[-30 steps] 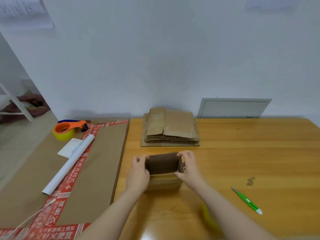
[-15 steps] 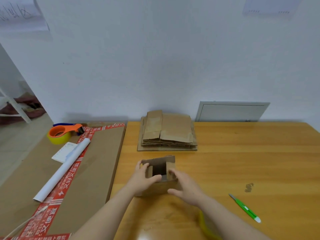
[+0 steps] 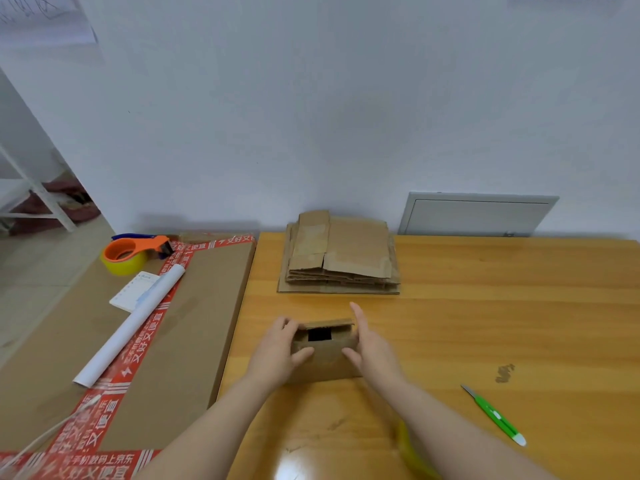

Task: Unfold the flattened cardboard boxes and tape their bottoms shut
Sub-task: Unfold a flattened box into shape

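Note:
A small brown cardboard box [image 3: 327, 362] stands on the wooden table [image 3: 485, 323] in front of me, its flaps folded in with a dark gap left in the middle. My left hand [image 3: 280, 351] holds its left side, thumb pressing on a flap. My right hand [image 3: 369, 344] holds the right side, thumb on the flap and fingers straight along the far edge. Behind the box lies a stack of flattened cardboard boxes [image 3: 341, 258]. An orange tape dispenser [image 3: 133, 252] with yellow tape sits far left.
A large flat carton with red printed tape [image 3: 104, 341] lies left of the table, bearing a white paper roll [image 3: 135, 322] and a note pad [image 3: 133, 294]. A green utility knife [image 3: 493, 414] lies at the right. A grey wall panel [image 3: 474, 216] stands behind.
The box was open with its inside showing; now both hands have folded the flaps inward over it, leaving only a small dark gap. The view has drawn closer.

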